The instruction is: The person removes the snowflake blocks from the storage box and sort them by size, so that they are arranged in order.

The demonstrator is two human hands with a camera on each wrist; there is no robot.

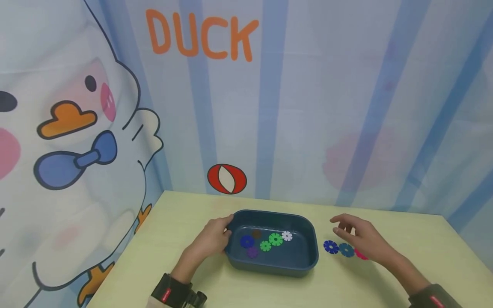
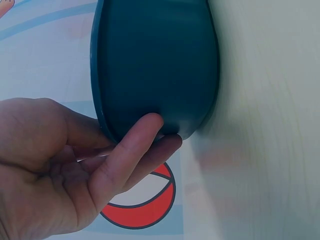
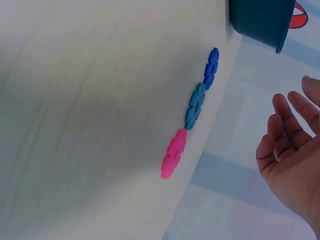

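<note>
Head view: a dark blue-grey tray [image 1: 275,268] sits on the pale yellow worktop [image 1: 269,295], between the two hands.
Left hand [image 1: 212,236]: pinches the tray's left end, thumb at the rim, fingers against the outer wall.
Right hand [image 1: 363,239]: held in the air above the row of loose pieces, fingers loosely curved, thumb apart from the forefinger; from the head it covers part of the pink one.
Loose row: three notched, flower-like discs lie flat on the worktop right of the tray: a blue disc [image 3: 211,68] nearest it, then a teal disc [image 3: 194,106], then a pink disc [image 3: 174,154].
Tray's right half: bare floor.
Tray's left half: a dark blue disc [image 1: 243,241], a brown disc [image 1: 256,234] and a purple disc [image 1: 252,252] close together; too dim to tell whether they touch.
Tray's middle: a larger green disc [image 1: 271,239] between a smaller green disc [image 1: 262,246] and a white disc [image 1: 284,236].
Backdrop [image 1: 319,85]: striped blue cloth, orange DUCK lettering [image 1: 204,37].
</note>
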